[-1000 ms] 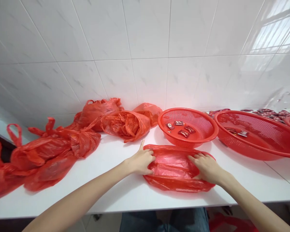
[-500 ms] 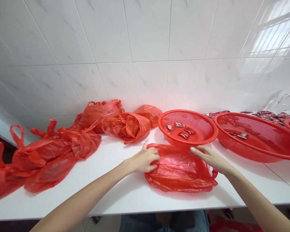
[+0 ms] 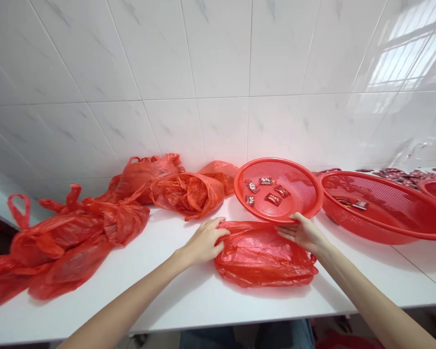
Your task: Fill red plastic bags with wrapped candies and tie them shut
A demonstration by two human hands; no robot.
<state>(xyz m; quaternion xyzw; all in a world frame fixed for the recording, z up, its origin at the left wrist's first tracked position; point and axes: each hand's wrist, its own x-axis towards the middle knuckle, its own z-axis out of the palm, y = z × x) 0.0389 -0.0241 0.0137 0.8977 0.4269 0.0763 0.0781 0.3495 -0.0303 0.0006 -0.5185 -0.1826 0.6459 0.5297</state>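
A red plastic bag (image 3: pixel 261 261) lies spread on the white table, its mouth open toward the back. My left hand (image 3: pixel 205 242) pinches the bag's left edge with curled fingers. Behind the bag, a round red plastic basket (image 3: pixel 294 177) tips slightly toward me, holding several small wrapped candies (image 3: pixel 273 198). At its near rim is my right hand (image 3: pixel 307 235), thumb over the rim and fingers below it, above the bag's mouth.
Several filled red bags (image 3: pixel 65 237) stand along the left, and a bunched red bag (image 3: pixel 189 194) sits near the wall. To the right is a larger red basket (image 3: pixel 378 223) with a few candies. More wrapped candies (image 3: pixel 403 175) lie behind it.
My right hand has moved from the bag's edge to the basket's near rim. The basket has tilted toward me and its candies have shifted. My left hand stays at the bag.
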